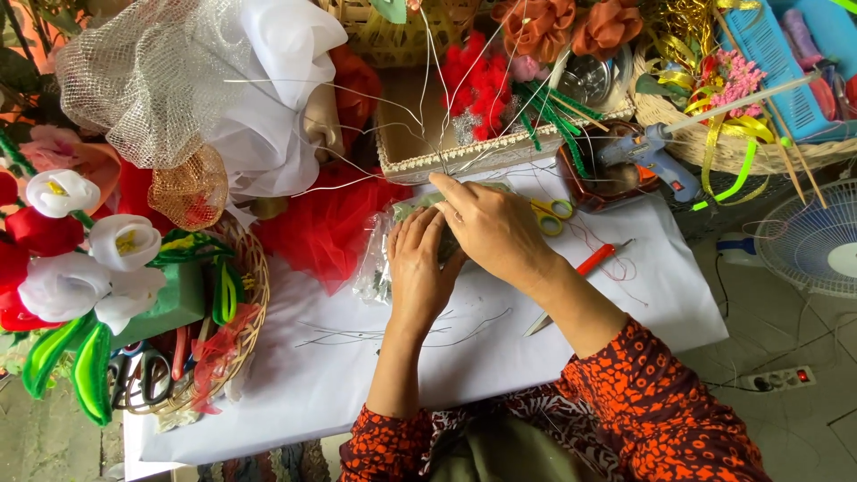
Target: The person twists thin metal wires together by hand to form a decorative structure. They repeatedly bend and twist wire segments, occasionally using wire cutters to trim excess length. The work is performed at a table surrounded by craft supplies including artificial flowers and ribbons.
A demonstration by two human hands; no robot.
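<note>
1. Right hand (493, 228) first: its fingers are pinched together at the tips on the base of a bundle of thin silver wires (427, 116), right at the far edge of the white table sheet (357, 375).
2. Left hand (418, 268) lies flat beside it, fingers laid together and pressing down on a clear plastic bag (379, 263) of greenish material. It is holding the bag down rather than gripping it, and the two hands touch.
3. The wires fan up and away from the pinch, long axis running from the fingertips toward the far side of the table, over the shallow woven tray (446, 159). The right hand is the nearer one; it has them.
4. More loose wires (393, 335) lie flat on the sheet, crosswise, just near the left forearm.
5. Just right of the right hand: yellow-handled scissors (552, 214), partly hidden behind it, and a red-handled tool (580, 272) lying slantwise by the forearm.
6. Further out, a blue and white glue gun (647, 161) rests on a dark bowl, nozzle pointing right.
7. Packaging: the clear bag is the only one close by, crumpled, no label that I can make out.
8. Left side, a basket (254, 295) with white and red fabric flowers (76, 250) and green foam; red net fabric (326, 228) sits between it and the hands.
9. Far right, a white fan (812, 241) on the floor.
</note>
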